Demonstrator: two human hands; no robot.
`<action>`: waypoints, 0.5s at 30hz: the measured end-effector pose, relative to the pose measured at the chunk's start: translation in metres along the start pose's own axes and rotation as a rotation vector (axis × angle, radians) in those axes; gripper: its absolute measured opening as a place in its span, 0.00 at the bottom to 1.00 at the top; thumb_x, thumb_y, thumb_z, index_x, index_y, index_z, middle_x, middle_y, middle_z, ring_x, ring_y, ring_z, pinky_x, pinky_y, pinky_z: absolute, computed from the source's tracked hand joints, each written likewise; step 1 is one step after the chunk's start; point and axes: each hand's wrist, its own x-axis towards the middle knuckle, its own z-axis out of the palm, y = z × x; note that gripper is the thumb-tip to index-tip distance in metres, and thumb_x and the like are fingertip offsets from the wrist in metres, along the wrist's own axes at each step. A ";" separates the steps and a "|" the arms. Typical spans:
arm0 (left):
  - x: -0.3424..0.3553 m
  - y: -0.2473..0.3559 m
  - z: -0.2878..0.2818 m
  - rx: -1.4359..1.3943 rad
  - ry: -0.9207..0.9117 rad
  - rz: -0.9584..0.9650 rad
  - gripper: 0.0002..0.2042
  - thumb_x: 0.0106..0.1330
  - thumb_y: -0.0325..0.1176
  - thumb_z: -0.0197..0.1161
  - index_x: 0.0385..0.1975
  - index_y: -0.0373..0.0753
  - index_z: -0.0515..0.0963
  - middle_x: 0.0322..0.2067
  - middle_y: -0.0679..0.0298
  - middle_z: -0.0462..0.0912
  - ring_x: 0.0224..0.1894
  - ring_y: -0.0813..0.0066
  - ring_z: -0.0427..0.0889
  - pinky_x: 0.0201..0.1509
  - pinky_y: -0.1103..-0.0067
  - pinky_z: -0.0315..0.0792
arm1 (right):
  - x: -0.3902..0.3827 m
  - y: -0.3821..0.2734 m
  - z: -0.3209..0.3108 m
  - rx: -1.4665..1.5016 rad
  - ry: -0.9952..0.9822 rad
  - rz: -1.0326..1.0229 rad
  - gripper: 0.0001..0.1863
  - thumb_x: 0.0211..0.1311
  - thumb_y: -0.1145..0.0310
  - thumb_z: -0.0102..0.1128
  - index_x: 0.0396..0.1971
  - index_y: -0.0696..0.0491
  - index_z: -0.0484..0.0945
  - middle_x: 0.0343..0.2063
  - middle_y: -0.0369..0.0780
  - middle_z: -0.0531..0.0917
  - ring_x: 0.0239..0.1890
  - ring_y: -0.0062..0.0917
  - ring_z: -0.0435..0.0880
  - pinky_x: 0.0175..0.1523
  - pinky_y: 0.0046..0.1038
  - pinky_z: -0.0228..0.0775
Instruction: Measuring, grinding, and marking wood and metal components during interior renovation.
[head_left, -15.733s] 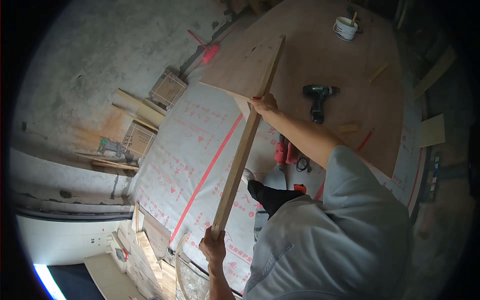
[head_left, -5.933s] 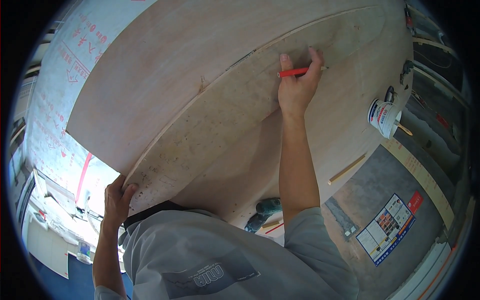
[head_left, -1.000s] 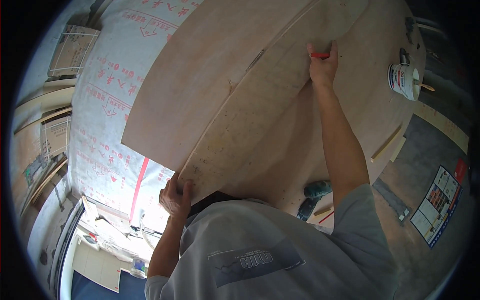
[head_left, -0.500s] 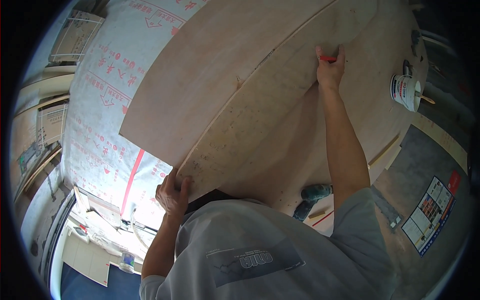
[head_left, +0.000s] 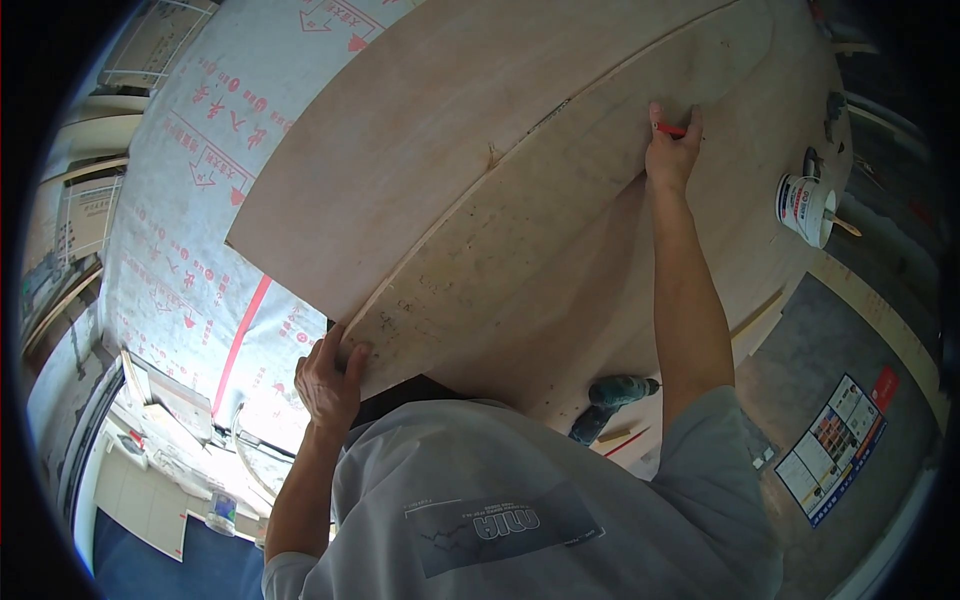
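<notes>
A long, narrow plywood board (head_left: 480,240) with stains and scribbled marks lies along a larger plywood sheet (head_left: 340,190). My left hand (head_left: 330,385) is closed round the board's near end at lower left, thumb on top. Farther along, at upper right, my right hand (head_left: 673,152) holds a red pencil (head_left: 671,130) between thumb and fingers and rests at the board's right edge. A cordless drill (head_left: 620,390) lies below that forearm, beside short wood pieces (head_left: 618,436).
A white bucket (head_left: 800,210) with a brush stands at right, near a thin batten (head_left: 755,315). Printed protective sheeting (head_left: 180,230) covers the floor at left, with wrapped boxes (head_left: 88,215) beyond. A printed poster (head_left: 830,450) lies at lower right.
Fifteen seconds back both hands held a long batten; six seconds back they were on this board with the pencil. Over the last second the view has shifted slightly, both hands keeping their holds.
</notes>
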 end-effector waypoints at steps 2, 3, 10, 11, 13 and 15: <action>0.000 0.001 0.000 -0.002 0.003 -0.002 0.22 0.63 0.45 0.68 0.53 0.39 0.80 0.31 0.55 0.84 0.29 0.59 0.82 0.40 0.67 0.71 | 0.000 0.000 0.000 -0.015 -0.001 0.001 0.49 0.61 0.50 0.70 0.71 0.63 0.55 0.70 0.54 0.62 0.72 0.42 0.61 0.74 0.34 0.52; 0.000 0.001 0.000 -0.003 0.005 -0.004 0.22 0.64 0.45 0.67 0.53 0.39 0.80 0.30 0.55 0.84 0.29 0.59 0.82 0.40 0.66 0.71 | 0.000 0.000 0.000 -0.028 0.000 0.003 0.49 0.61 0.50 0.70 0.71 0.63 0.55 0.70 0.54 0.61 0.73 0.42 0.60 0.74 0.34 0.52; 0.000 0.006 -0.004 -0.011 -0.044 -0.065 0.21 0.63 0.42 0.67 0.53 0.38 0.80 0.35 0.50 0.86 0.32 0.52 0.82 0.43 0.64 0.73 | -0.001 0.004 0.001 -0.019 -0.007 0.011 0.48 0.62 0.49 0.69 0.71 0.62 0.55 0.70 0.54 0.61 0.73 0.41 0.59 0.74 0.34 0.52; 0.000 0.004 -0.002 -0.004 -0.009 -0.025 0.21 0.64 0.43 0.67 0.53 0.38 0.80 0.33 0.52 0.85 0.31 0.56 0.82 0.41 0.66 0.72 | 0.001 0.008 0.002 -0.034 0.016 -0.012 0.49 0.60 0.46 0.68 0.71 0.60 0.55 0.68 0.53 0.65 0.71 0.42 0.63 0.75 0.37 0.48; -0.002 0.001 0.001 0.010 0.024 0.005 0.22 0.64 0.45 0.67 0.52 0.38 0.80 0.30 0.55 0.84 0.29 0.59 0.82 0.39 0.67 0.71 | 0.001 0.011 0.004 -0.046 0.028 -0.031 0.50 0.59 0.42 0.67 0.72 0.57 0.56 0.66 0.52 0.69 0.69 0.43 0.67 0.76 0.40 0.43; -0.001 -0.002 0.003 -0.002 0.033 0.023 0.21 0.63 0.45 0.68 0.50 0.38 0.80 0.30 0.56 0.84 0.29 0.59 0.82 0.39 0.67 0.72 | 0.000 0.009 0.004 -0.004 0.047 -0.035 0.50 0.58 0.43 0.68 0.71 0.58 0.57 0.66 0.54 0.69 0.68 0.44 0.68 0.74 0.38 0.53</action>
